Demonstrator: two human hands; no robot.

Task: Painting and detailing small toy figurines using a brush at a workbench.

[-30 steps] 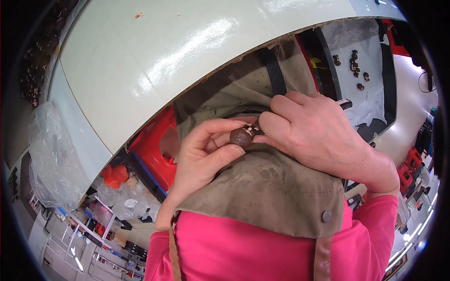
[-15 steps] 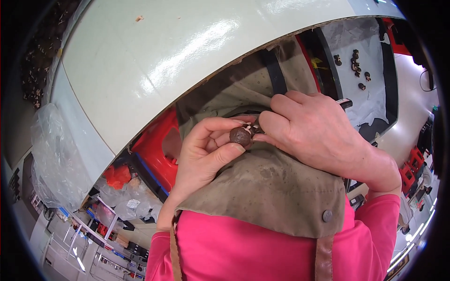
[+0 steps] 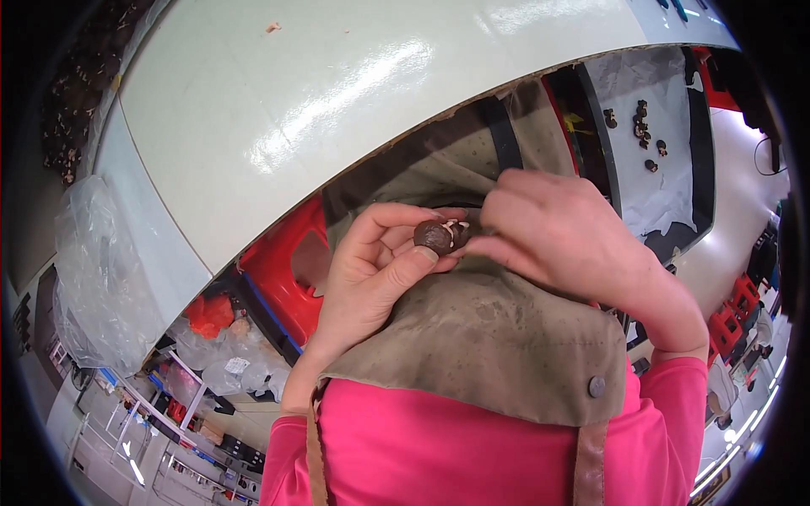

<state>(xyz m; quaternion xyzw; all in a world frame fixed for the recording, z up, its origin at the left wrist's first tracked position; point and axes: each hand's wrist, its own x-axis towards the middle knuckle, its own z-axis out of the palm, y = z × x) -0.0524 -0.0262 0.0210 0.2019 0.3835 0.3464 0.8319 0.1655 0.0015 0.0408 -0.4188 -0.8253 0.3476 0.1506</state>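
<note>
My left hand (image 3: 371,270) pinches a small dark brown figurine (image 3: 436,237) between thumb and fingers, in front of my apron. The figurine has a round, smooth ball at one end and pale pinkish bits along its middle. Just to its right is my right hand (image 3: 557,232), fingers curled and a little apart from the figurine. Motion smears those fingertips, so whether anything is between them cannot be seen. Several similar small brown figurines (image 3: 642,126) lie on a white sheet in a tray (image 3: 675,190) at the right.
A pale glossy table (image 3: 337,110) curves across the far side, with a small pinkish scrap (image 3: 272,28) on it. Many dark pieces (image 3: 76,110) fill a plastic-lined container at far left. Clear plastic bags (image 3: 105,278) hang beside the table; a red stool (image 3: 308,278) stands below its edge.
My right hand has drawn slightly away from the figurine, its fingers moving. The figurine has turned in my left hand, so more of its pale bits and second end show.
</note>
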